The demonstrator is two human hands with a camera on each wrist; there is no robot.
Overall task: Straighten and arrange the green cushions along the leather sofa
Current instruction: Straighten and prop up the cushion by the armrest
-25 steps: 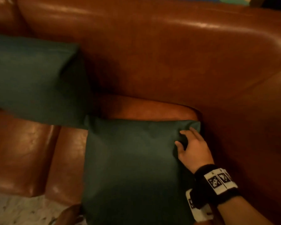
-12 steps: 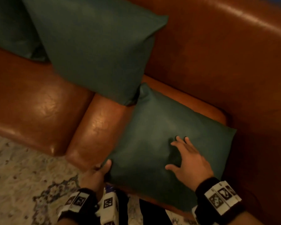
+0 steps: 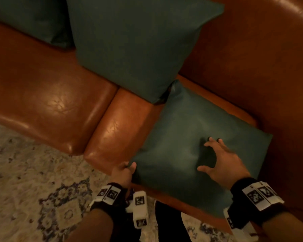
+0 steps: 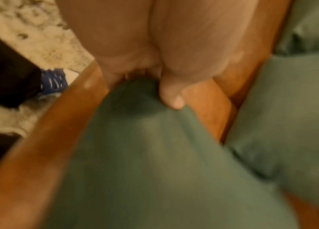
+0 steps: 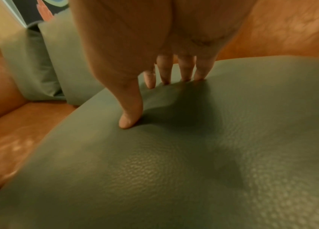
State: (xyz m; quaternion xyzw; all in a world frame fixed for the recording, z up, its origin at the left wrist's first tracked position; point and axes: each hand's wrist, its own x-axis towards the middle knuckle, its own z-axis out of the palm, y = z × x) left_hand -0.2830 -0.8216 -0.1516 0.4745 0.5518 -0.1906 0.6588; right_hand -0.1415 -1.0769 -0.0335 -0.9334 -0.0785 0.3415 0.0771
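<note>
Now the flat green cushion [image 3: 191, 137] is seen lying on the seat at the right end of the leather sofa [image 3: 51, 102], close against the armrest. Its front left corner is pinched by the left hand [image 3: 123, 173], thumb on top. Its top is pressed by the spread fingertips [image 5: 165, 77] of the right hand [image 3: 222, 163]. Just behind, a second cushion [image 3: 138, 44] is propped upright against the backrest, a third cushion [image 3: 28, 18] beside it.

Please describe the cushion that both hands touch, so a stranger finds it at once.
Find the brown leather sofa and go to its corner seat. The green cushion there lies flat; its neighbours lean upright against the backrest.
</note>
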